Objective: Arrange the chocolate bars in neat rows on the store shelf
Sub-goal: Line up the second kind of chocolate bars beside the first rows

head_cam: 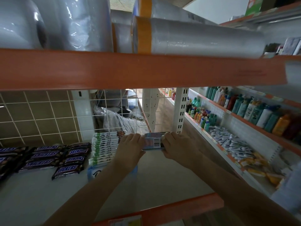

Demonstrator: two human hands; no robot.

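Both of my hands reach deep into the white shelf (pixel 162 173). My left hand (pixel 130 146) and my right hand (pixel 176 144) grip the two ends of a small stack of light-blue chocolate bars (pixel 153 141), barcode side up, near the wire back grid. Just left of it lies a neat row of white-and-green bars (pixel 104 146). Under my left forearm a light-blue bar (pixel 94 172) lies flat. Dark Snickers bars (pixel 53 158) lie in rows at the far left.
An orange shelf beam (pixel 130 69) with plastic-wrapped rolls (pixel 195 38) hangs overhead. The orange front edge (pixel 179 207) borders the shelf. Bottles (pixel 254 110) and small packets (pixel 234 144) fill the shelves at right. A white upright (pixel 180 110) stands behind.
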